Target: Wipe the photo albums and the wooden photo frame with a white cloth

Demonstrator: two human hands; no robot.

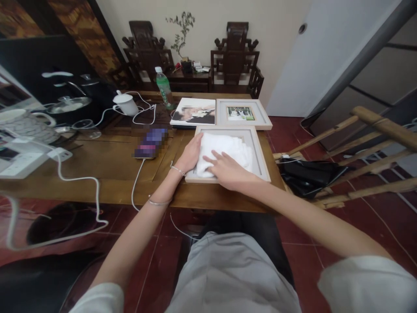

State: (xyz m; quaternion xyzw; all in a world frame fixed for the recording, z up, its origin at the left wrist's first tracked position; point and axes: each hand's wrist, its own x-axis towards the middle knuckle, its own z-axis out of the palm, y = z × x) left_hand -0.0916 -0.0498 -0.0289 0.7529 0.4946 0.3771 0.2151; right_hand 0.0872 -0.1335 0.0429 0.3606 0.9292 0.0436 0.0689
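Observation:
A light wooden picture frame (264, 167) lies flat near the front edge of the table. On it rests a folded white cloth (224, 143) that hides most of its middle. My right hand (226, 169) lies on the cloth with its fingers spread. At the frame's left side, my left hand (191, 154) touches the cloth's edge with its fingers stretched forward; its thumb is hard to make out. Just behind is a second picture frame (262, 115) holding a small photo, beside a white-bordered photo album or print (192, 121).
Left of my arms lies a phone (150, 143) on a white cable. Farther back stand a green-labelled bottle (164, 89) and a lidded white cup (125, 104). A power strip (26, 163) and patterned mug (28, 126) sit at far left. A wooden chair (384, 128) stands right.

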